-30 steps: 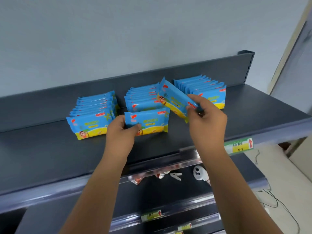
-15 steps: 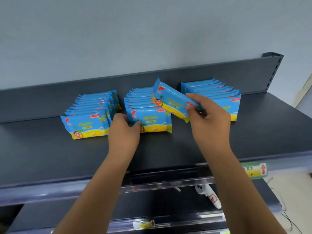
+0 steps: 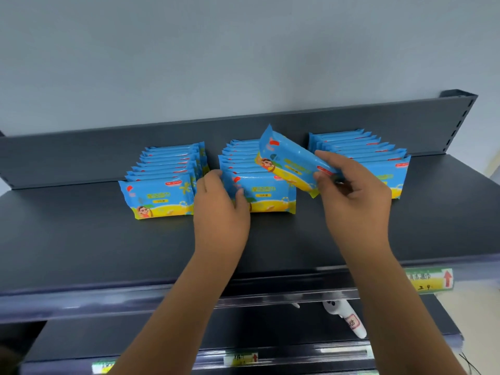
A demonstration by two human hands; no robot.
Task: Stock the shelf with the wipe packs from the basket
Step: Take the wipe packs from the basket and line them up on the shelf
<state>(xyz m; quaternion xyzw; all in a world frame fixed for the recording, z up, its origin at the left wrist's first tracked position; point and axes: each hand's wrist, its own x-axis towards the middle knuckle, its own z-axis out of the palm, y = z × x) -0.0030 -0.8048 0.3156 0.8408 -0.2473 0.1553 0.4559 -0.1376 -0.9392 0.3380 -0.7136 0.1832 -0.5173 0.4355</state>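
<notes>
One tilted wipe pack pinched in right hand, left hand gripping middle row's front pack.

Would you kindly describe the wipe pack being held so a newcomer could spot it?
On the dark shelf stand three rows of blue wipe packs. Over the middle row, the right hand pinches one pack. It alone is raised and tilted.

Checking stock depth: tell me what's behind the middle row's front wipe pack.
A row of wipe packs stands behind the front pack. The tilted pack in the right hand covers that row's right side.
</notes>
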